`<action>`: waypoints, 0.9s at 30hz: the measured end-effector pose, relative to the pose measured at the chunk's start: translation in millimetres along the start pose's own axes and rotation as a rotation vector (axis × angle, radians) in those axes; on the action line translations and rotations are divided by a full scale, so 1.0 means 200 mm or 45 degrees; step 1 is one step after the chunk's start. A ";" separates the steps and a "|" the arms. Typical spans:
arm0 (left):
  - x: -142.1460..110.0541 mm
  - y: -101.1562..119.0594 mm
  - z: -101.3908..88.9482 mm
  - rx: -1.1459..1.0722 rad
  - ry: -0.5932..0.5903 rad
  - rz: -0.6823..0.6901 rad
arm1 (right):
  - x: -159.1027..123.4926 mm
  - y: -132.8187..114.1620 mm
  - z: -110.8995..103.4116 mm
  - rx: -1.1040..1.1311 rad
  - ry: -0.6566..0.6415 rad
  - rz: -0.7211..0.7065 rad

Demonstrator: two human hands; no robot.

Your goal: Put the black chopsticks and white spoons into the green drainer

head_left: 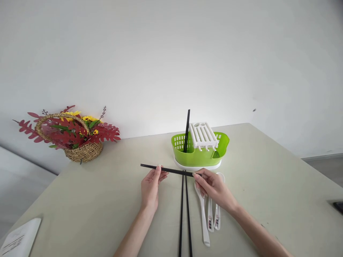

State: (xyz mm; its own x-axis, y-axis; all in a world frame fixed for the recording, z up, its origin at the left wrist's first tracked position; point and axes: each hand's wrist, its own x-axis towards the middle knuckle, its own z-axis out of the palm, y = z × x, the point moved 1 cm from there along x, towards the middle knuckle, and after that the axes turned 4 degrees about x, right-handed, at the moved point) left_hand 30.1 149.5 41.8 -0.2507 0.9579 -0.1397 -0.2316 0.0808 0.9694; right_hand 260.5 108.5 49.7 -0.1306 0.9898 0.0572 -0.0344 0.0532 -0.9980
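Observation:
A pair of black chopsticks is held level above the table between my two hands. My left hand pinches them near the thinner end, thumb on top. At the thicker end, my right hand closes its thumb and fingers around them. Below lie two more black chopsticks, side by side. Partly under my right hand rest several white spoons. Just beyond stands a green cutlery basket with black chopsticks upright in its left compartment.
A white slotted rack with hooks sits on top of the green basket, which rests on a white base tray. At the back left is a wicker basket of artificial flowers. A white object lies at the near left edge, a dark object at the right.

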 end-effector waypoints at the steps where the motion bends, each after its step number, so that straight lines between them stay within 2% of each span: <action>1: 0.00 0.00 0.00 -0.002 -0.005 -0.001 | 0.00 0.00 0.00 0.020 0.014 -0.001; 11: 0.02 0.01 0.00 -0.098 -0.001 -0.064 | 0.01 0.01 -0.01 0.069 0.063 -0.007; 18: 0.02 0.05 -0.02 -0.095 0.004 0.066 | 0.03 0.02 0.00 0.152 0.048 -0.020; 22: 0.03 0.18 -0.02 0.033 -0.049 0.239 | 0.03 0.01 0.02 0.260 0.023 -0.042; 25: 0.05 0.34 0.00 0.160 -0.086 0.399 | 0.03 0.01 0.02 0.384 0.006 -0.049; 27: 0.06 0.48 0.03 0.195 -0.056 0.520 | 0.03 0.03 0.02 0.475 -0.002 -0.051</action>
State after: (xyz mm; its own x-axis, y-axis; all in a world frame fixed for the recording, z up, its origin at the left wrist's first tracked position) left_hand 9.7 171.0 133.7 -0.2518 0.9303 0.2668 0.0213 -0.2703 0.9625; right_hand 256.0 114.7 44.7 -0.1237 0.9877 0.0961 -0.3984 0.0393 -0.9164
